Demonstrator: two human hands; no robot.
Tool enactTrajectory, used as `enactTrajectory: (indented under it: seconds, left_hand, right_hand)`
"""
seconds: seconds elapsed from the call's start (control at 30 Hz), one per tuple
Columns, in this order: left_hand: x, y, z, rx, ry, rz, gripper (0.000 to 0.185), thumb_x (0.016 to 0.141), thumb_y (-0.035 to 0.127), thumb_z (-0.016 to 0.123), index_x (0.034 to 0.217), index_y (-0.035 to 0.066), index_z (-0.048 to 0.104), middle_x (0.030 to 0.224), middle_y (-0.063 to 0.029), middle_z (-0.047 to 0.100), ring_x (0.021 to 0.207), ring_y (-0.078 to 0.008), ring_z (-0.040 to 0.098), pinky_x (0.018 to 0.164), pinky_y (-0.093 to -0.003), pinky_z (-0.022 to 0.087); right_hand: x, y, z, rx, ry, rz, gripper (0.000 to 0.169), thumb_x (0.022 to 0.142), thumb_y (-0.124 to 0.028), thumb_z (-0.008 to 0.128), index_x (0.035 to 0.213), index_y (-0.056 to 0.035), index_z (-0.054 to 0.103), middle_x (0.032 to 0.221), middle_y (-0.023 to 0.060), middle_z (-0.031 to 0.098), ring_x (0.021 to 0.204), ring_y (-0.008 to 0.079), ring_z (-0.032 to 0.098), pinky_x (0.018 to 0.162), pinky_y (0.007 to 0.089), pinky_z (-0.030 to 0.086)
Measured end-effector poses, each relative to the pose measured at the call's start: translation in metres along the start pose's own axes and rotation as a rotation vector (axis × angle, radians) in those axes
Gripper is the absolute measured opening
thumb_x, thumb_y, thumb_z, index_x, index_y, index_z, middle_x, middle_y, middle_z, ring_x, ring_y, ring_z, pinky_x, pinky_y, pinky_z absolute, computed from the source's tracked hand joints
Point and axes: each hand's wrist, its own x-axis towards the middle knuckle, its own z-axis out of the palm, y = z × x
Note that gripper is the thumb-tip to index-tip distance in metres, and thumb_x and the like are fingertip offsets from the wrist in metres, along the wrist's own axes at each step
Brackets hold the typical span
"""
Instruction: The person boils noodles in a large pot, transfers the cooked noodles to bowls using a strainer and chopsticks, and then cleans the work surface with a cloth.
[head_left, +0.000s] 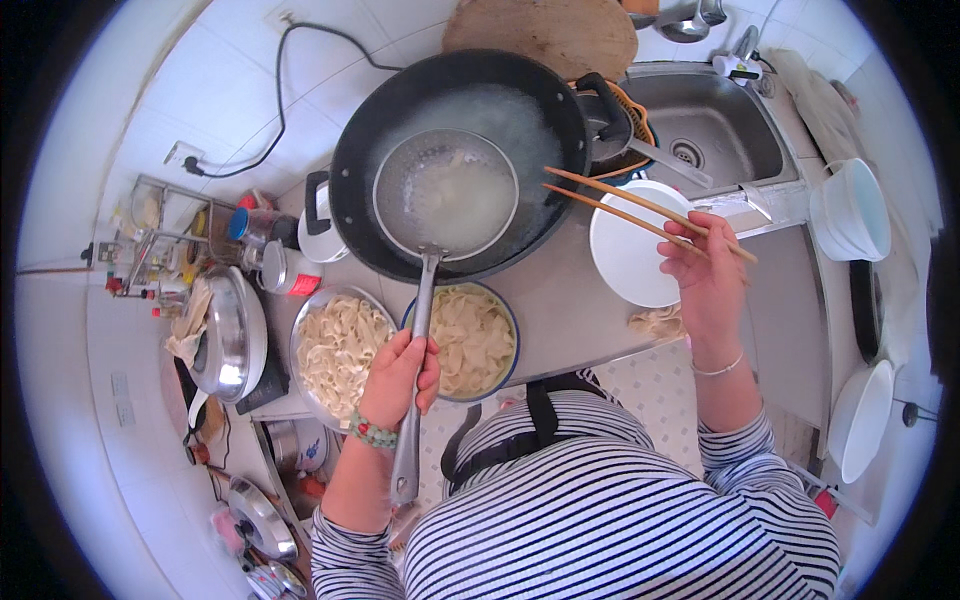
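Observation:
My left hand (396, 375) grips the metal handle of a perforated strainer ladle (405, 165). The ladle's round bowl sits inside a large black wok (540, 112) of cloudy, steaming liquid, with a few pale pieces in it. In my right hand (709, 277) is a pair of wooden chopsticks (630, 191), their tips over the wok's right side. Below the wok stand a metal plate of wide flat noodles (341, 349) and a blue-rimmed bowl of noodles (469, 341). The ladle handle passes between these two, hiding part of the bowl's rim.
A white round lid or plate (630, 255) lies under my right hand. Behind it are a saucepan (611, 127) in an orange basket and a steel sink (720, 127). Jars (289, 270) and a lidded pot (229, 337) stand left. A power cord (281, 97) runs behind the wok.

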Motion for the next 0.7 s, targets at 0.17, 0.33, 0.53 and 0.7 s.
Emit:
enactTrajectory:
  seconds: [0.17,0.33,0.53,0.7]
  left_hand:
    - [-0.027,-0.017,-0.018,0.035,0.051,0.11,0.021,0.095,0.021,0.037,0.09,0.003,0.045,0.056,-0.0025,0.043,0.036,-0.0091,0.038,0.033,-0.021,0.033]
    - [-0.04,-0.019,-0.026,-0.014,0.078,0.146,0.02,0.095,0.02,0.036,0.091,0.002,0.045,0.057,-0.0024,0.043,0.037,-0.0092,0.038,0.034,-0.0208,0.033]
    - [-0.051,-0.022,-0.03,-0.007,0.057,0.185,0.021,0.095,0.02,0.036,0.091,0.002,0.045,0.057,-0.0024,0.043,0.037,-0.0092,0.039,0.035,-0.0209,0.033]
    - [-0.053,-0.02,-0.027,0.047,0.124,0.212,0.021,0.095,0.021,0.035,0.091,0.002,0.045,0.056,-0.0023,0.042,0.037,-0.0091,0.038,0.034,-0.0209,0.033]
  right_hand:
    - [-0.016,0.006,0.013,0.003,-0.051,0.008,0.029,0.095,-0.025,0.036,0.105,-0.002,0.05,0.093,0.0158,0.061,0.074,0.0197,0.063,0.06,0.0268,0.052]
    - [-0.028,0.01,0.027,0.006,-0.097,0.033,0.028,0.095,-0.025,0.036,0.105,-0.002,0.05,0.093,0.016,0.061,0.074,0.0197,0.063,0.06,0.0268,0.052]
    - [-0.037,0.019,0.038,0.016,-0.129,0.086,0.028,0.095,-0.025,0.036,0.106,-0.0029,0.05,0.094,0.0155,0.061,0.075,0.0196,0.063,0.061,0.0274,0.052]
    - [-0.04,0.024,0.044,-0.001,-0.144,0.099,0.028,0.095,-0.025,0.036,0.106,-0.0034,0.05,0.094,0.0148,0.061,0.076,0.0193,0.062,0.061,0.0271,0.052]
